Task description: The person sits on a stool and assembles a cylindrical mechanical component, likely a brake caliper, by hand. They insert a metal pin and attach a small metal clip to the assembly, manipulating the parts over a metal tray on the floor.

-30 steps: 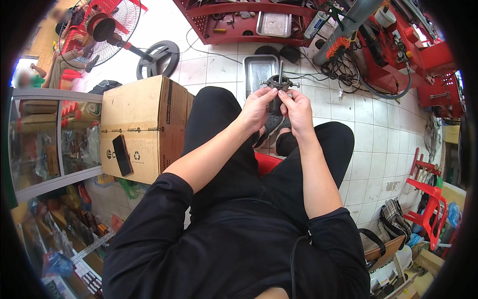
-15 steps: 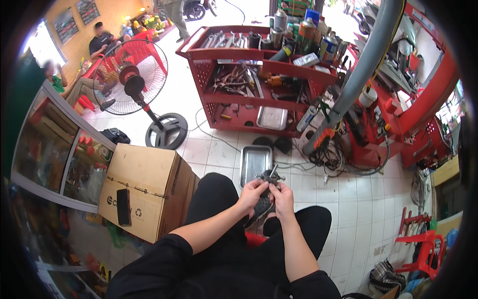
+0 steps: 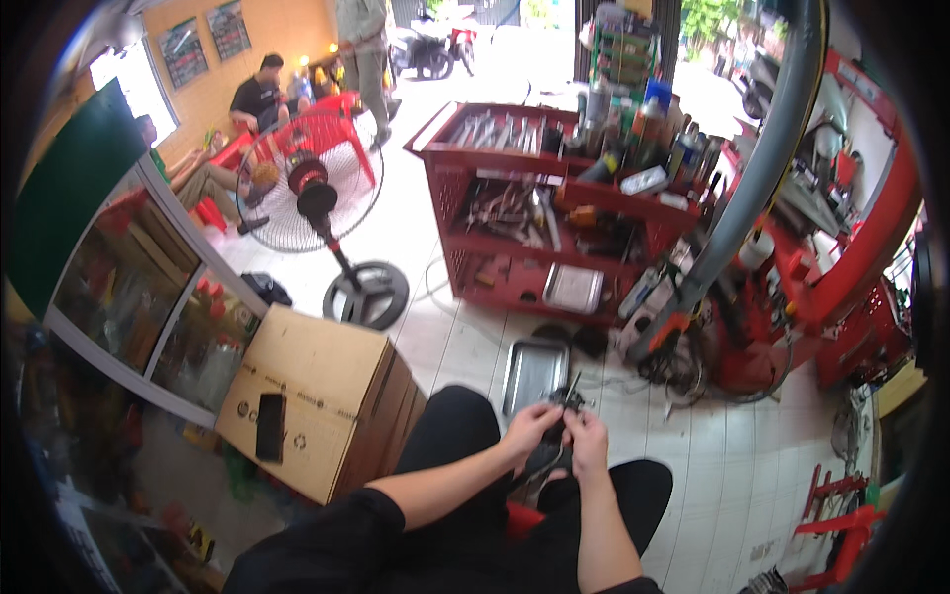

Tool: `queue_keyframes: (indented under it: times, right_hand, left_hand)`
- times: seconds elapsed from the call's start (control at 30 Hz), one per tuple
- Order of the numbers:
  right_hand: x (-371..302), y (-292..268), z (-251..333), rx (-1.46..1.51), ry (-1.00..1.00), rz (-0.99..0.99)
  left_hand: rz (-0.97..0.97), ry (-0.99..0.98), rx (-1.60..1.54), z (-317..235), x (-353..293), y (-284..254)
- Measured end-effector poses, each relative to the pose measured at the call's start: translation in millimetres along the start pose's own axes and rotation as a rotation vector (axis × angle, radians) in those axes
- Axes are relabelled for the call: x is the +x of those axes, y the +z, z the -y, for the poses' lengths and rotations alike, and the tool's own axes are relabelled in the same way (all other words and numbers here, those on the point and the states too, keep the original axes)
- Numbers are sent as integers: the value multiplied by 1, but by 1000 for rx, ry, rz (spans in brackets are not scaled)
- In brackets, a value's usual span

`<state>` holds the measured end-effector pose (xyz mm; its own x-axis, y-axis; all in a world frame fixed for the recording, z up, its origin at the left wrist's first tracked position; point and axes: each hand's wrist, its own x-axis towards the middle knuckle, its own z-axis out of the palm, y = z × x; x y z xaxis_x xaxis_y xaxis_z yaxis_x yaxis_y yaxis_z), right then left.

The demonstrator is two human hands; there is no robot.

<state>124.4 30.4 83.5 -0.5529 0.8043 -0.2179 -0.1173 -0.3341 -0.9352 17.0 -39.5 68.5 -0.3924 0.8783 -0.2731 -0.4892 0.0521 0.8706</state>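
Note:
Between my knees, both hands meet around a small dark metal mechanical part (image 3: 572,397) with a thin rod sticking up from it. My left hand (image 3: 530,433) is closed, its fingertips pinching the near side of the part. Right beside it, my right hand (image 3: 587,442) is closed with its fingers curled in against the same part. My fingers cover much of it, and blur hides its exact kind. Just beyond the hands, a shallow metal tray (image 3: 535,368) lies on the tiled floor.
Ahead stands a red tool cart (image 3: 515,259) loaded with wrenches, pliers and spray cans. A pedestal fan (image 3: 315,188) and a cardboard box (image 3: 332,436) carrying a phone (image 3: 269,428) are to my left. Rightward are a grey post (image 3: 752,188), cables and a red chair (image 3: 841,540). People are in the background.
The view has tilted upward and turned slightly left, so the surroundings appear lower and further right. Both hands keep hold of the metal part.

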Motion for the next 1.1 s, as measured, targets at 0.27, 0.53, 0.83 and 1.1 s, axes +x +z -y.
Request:
queue_keyframes:
  times: [0.27, 0.53, 0.83, 1.1]
  right_hand:
    - [-2, 1, -5, -28, 58, 50]
    - [0, 1, -6, 57, 47, 38]
    - [4, -3, -13, 111, 90, 75]
    - [2, -5, -13, 199, 157, 64]
  left_hand:
    - [-50, -63, -183, 2, -6, -3]
    - [-16, -70, -131, 0, -2, -4]
    - [-57, -78, -176, -9, -6, 3]
    - [-37, -134, -151, -12, -7, 0]
